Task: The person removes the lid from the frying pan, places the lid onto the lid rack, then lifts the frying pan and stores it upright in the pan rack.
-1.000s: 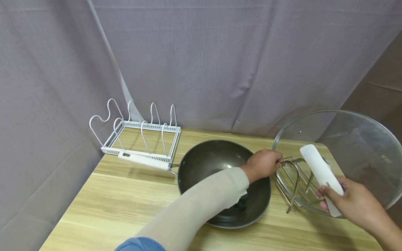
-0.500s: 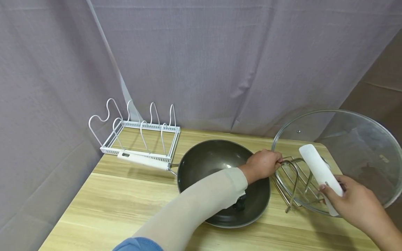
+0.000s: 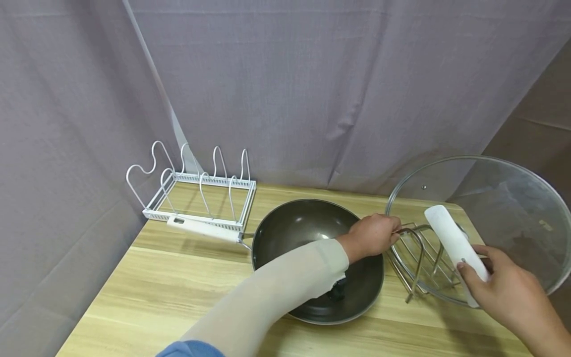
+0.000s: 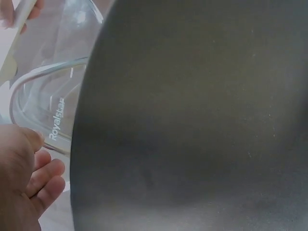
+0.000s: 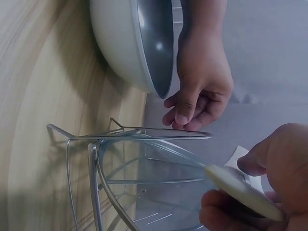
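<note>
My left hand (image 3: 372,234) reaches across the dark wok (image 3: 308,223) and pinches the top of a metal wire lid rack (image 3: 420,265) with its fingertips. My right hand (image 3: 508,285) grips the long white handle (image 3: 452,243) of a large glass lid (image 3: 526,208), thumb on the near side. In the right wrist view, the lower rim of the lid (image 5: 113,199) sits among the rack's wires, behind the hoop (image 5: 163,137) that the left fingers touch. The lid leans on its edge. In the left wrist view, the wok's wall (image 4: 192,106) hides part of the rack.
A white wire pan rack (image 3: 151,214) stands at the table's back left. The wok's white handle (image 3: 205,228) points toward it and overlaps its front rail in view. Grey curtain (image 3: 276,89) hangs behind the wooden table (image 3: 178,282).
Almost nothing moves. The right hand's fingers shift slightly on the lid's handle, and the left forearm drifts a little to the left.
</note>
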Demonstrator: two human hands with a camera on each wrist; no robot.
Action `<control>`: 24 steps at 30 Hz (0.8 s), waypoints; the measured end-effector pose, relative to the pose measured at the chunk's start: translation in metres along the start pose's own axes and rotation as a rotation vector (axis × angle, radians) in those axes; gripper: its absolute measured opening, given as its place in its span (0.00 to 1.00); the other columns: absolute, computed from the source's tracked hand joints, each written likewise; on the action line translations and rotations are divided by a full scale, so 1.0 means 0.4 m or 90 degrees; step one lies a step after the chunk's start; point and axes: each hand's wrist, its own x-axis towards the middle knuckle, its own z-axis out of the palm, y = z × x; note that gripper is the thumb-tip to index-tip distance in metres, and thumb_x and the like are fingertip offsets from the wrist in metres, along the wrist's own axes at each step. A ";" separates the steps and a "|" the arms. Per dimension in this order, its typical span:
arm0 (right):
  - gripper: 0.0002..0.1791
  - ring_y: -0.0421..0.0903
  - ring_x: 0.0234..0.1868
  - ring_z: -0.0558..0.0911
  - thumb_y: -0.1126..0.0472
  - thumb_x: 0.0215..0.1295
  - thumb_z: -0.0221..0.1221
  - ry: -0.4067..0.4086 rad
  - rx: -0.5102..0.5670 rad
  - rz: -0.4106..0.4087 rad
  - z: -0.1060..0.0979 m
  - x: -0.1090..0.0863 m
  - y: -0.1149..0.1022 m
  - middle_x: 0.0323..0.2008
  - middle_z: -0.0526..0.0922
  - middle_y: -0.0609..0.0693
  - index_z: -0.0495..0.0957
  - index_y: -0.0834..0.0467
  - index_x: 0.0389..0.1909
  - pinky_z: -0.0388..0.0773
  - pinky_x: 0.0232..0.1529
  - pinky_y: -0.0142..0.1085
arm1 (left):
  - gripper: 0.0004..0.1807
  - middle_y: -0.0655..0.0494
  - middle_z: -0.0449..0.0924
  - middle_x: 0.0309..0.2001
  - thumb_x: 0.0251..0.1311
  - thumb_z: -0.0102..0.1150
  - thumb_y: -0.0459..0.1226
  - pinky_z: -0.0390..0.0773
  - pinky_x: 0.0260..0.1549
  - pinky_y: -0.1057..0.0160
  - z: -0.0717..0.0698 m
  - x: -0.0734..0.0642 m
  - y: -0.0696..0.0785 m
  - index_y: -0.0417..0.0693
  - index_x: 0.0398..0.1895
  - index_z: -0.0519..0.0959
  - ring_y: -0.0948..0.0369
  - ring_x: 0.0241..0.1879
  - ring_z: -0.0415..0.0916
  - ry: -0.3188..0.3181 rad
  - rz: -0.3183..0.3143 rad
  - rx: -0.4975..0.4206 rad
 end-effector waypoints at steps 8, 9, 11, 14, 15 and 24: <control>0.33 0.59 0.31 0.81 0.55 0.67 0.65 0.026 0.000 0.003 -0.006 -0.003 -0.027 0.44 0.81 0.73 0.69 0.74 0.61 0.68 0.26 0.45 | 0.07 0.75 0.81 0.39 0.74 0.57 0.49 0.76 0.29 0.71 -0.026 -0.019 0.004 0.64 0.49 0.81 0.76 0.39 0.77 0.013 0.034 0.027; 0.33 0.62 0.33 0.81 0.55 0.67 0.65 0.029 0.000 0.003 -0.006 -0.003 -0.029 0.45 0.80 0.73 0.68 0.74 0.62 0.68 0.27 0.46 | 0.07 0.75 0.81 0.41 0.74 0.57 0.49 0.76 0.30 0.71 -0.030 -0.022 0.003 0.65 0.50 0.80 0.76 0.40 0.77 0.013 0.038 0.030; 0.33 0.66 0.36 0.81 0.55 0.66 0.65 0.039 0.004 0.000 -0.006 -0.005 -0.032 0.48 0.80 0.72 0.69 0.73 0.63 0.67 0.30 0.48 | 0.09 0.75 0.81 0.42 0.74 0.56 0.49 0.76 0.30 0.72 -0.037 -0.030 0.002 0.64 0.51 0.80 0.76 0.40 0.77 0.017 0.047 0.034; 0.34 0.67 0.39 0.81 0.54 0.66 0.66 0.048 0.009 -0.006 -0.004 -0.007 -0.037 0.50 0.79 0.71 0.69 0.72 0.64 0.66 0.32 0.48 | 0.10 0.73 0.81 0.43 0.75 0.55 0.49 0.77 0.31 0.71 -0.049 -0.045 -0.001 0.63 0.53 0.80 0.75 0.40 0.77 0.030 0.064 0.041; 0.34 0.66 0.39 0.81 0.54 0.67 0.66 0.049 0.011 -0.007 -0.004 -0.008 -0.039 0.51 0.78 0.71 0.69 0.72 0.64 0.66 0.33 0.47 | 0.10 0.73 0.80 0.43 0.75 0.55 0.48 0.77 0.31 0.71 -0.053 -0.051 -0.002 0.63 0.54 0.80 0.74 0.40 0.77 0.034 0.068 0.042; 0.30 0.75 0.50 0.70 0.61 0.61 0.67 0.141 0.040 -0.072 0.006 -0.012 -0.058 0.52 0.75 0.76 0.72 0.72 0.61 0.62 0.47 0.65 | 0.15 0.69 0.81 0.52 0.76 0.53 0.47 0.79 0.37 0.70 -0.093 -0.090 -0.003 0.61 0.61 0.78 0.70 0.48 0.79 0.043 0.121 0.055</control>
